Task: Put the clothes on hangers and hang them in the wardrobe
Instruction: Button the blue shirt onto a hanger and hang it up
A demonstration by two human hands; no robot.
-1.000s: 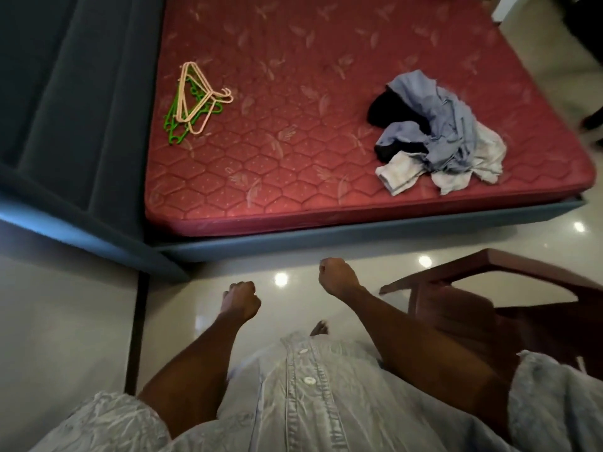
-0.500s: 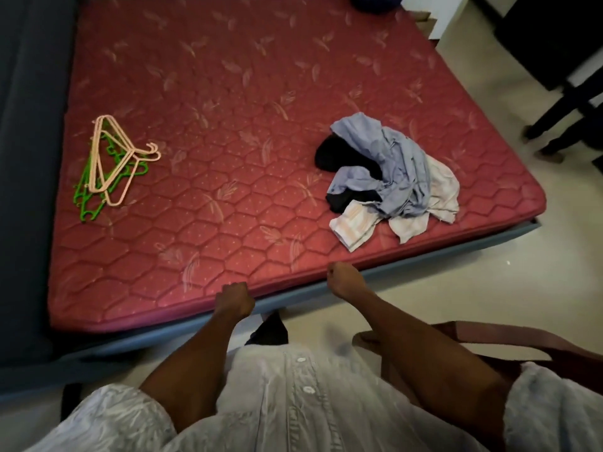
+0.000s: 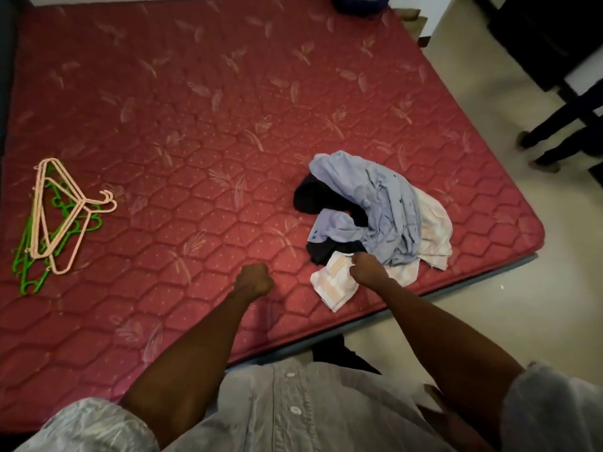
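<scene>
Both hands are out over the red mattress (image 3: 202, 132), and neither has taken hold of anything that I can see. His right hand (image 3: 367, 268) is balled up, knuckles forward, right at the near edge of the clothes pile (image 3: 375, 216); it sits over the checked cream cloth (image 3: 336, 282) that sticks out at the front, but from where I stand I can't tell whether it is touching the cloth or only hanging above it. His left hand (image 3: 255, 279) is a loose fist too, holding nothing, over bare mattress just to the left of the pile.

The clothes are heaped near the right-hand corner of the bed: a pale blue shirt (image 3: 388, 203) on top, something black (image 3: 313, 199) under it, cream fabric at the back. The hangers (image 3: 55, 216), pink ones lying across green ones, are well apart from the pile, over by the left edge.

If I were coaching, I'd say take one garment only. The blue shirt is tangled with the black piece, so a grab at the middle would probably drag the lot. Better to lift the cream cloth by its free corner, or find the shirt's collar, shake it loose, then go over for a single hanger; those look interlocked and may want teasing apart. No wardrobe is in sight.
</scene>
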